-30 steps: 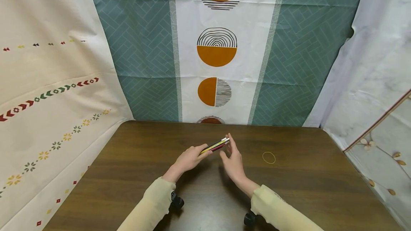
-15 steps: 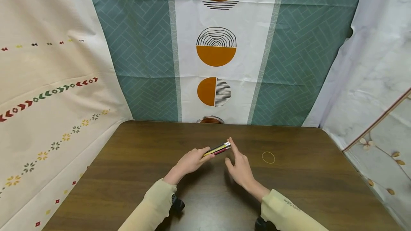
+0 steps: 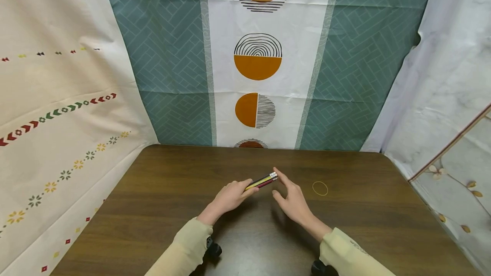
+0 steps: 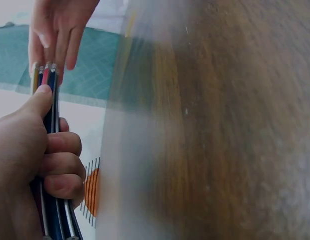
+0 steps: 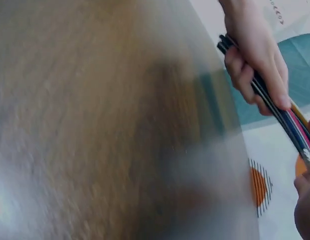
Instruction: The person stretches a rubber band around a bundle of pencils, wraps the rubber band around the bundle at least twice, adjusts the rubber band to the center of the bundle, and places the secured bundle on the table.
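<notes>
A bundle of several pencils [image 3: 262, 181] in dark, yellow and red colours is gripped by my left hand [image 3: 230, 195] above the table. In the left wrist view its fingers curl round the pencils [image 4: 50, 120] with the thumb along the top. The eraser ends point toward my right hand [image 3: 294, 201]. That hand has its fingers extended, their tips against or just beside the eraser ends, with the thumb apart below. A thin yellow rubber band [image 3: 320, 195] lies on the table to the right of the right hand.
The brown wooden table [image 3: 172, 169] reaches back to a patterned cloth [image 3: 172, 54] hung behind it. A cream embroidered cloth [image 3: 76, 76] borders the left side and a white floral cloth [image 3: 441, 110] the right.
My left hand has shifted slightly right and nearer with the pencils. The right hand has moved right and nearer too, its fingertips staying by the eraser ends. The rubber band has not moved.
</notes>
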Demonstrator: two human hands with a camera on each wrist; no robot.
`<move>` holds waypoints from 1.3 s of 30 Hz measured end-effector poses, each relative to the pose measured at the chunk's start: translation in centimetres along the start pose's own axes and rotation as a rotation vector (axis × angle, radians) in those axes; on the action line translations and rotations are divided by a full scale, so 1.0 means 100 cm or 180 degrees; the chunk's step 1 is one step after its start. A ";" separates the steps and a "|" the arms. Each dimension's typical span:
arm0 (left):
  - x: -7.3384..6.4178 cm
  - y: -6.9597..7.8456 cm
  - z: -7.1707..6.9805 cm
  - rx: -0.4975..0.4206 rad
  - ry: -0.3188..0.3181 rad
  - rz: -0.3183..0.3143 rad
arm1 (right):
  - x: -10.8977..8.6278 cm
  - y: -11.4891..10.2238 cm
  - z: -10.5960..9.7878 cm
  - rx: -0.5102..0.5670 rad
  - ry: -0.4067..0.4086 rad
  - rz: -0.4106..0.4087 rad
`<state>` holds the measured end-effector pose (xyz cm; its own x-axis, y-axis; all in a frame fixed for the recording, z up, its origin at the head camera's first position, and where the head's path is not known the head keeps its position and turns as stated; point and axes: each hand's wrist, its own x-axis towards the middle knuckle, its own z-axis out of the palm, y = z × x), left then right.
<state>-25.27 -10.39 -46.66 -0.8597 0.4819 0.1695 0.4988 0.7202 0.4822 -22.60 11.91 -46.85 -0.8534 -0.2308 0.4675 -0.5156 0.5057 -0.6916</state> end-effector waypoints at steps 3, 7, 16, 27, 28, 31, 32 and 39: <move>0.001 0.002 0.000 0.0116 0.0105 0.0054 | 0.002 -0.002 -0.002 0.0383 -0.0115 0.0029; 0.002 0.006 -0.002 0.0138 0.0123 0.0090 | 0.001 -0.006 0.000 0.0666 -0.0194 0.0018; 0.001 0.008 0.001 -0.0002 0.0054 0.0027 | -0.003 -0.007 -0.005 0.0129 -0.0117 -0.0020; -0.004 0.010 0.004 0.0060 0.0075 0.0069 | -0.007 -0.005 -0.003 0.0750 -0.0196 0.0240; -0.003 0.010 0.005 0.0071 0.0096 0.0063 | -0.007 -0.007 -0.003 0.0784 -0.0157 0.0304; -0.002 0.012 0.005 0.0138 0.0146 0.0052 | -0.008 -0.012 -0.003 0.0750 -0.0075 0.0405; -0.002 0.013 0.005 0.0155 0.0147 0.0049 | -0.009 -0.013 -0.003 0.0666 -0.0059 0.0390; -0.001 0.015 0.006 0.0190 0.0088 0.0013 | -0.010 -0.013 -0.004 0.0478 -0.0052 0.0448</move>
<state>-24.38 -9.01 -46.50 -0.8599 0.4714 0.1956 0.5073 0.7471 0.4296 -21.02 11.82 -46.19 -0.9183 -0.1807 0.3523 -0.3959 0.4045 -0.8244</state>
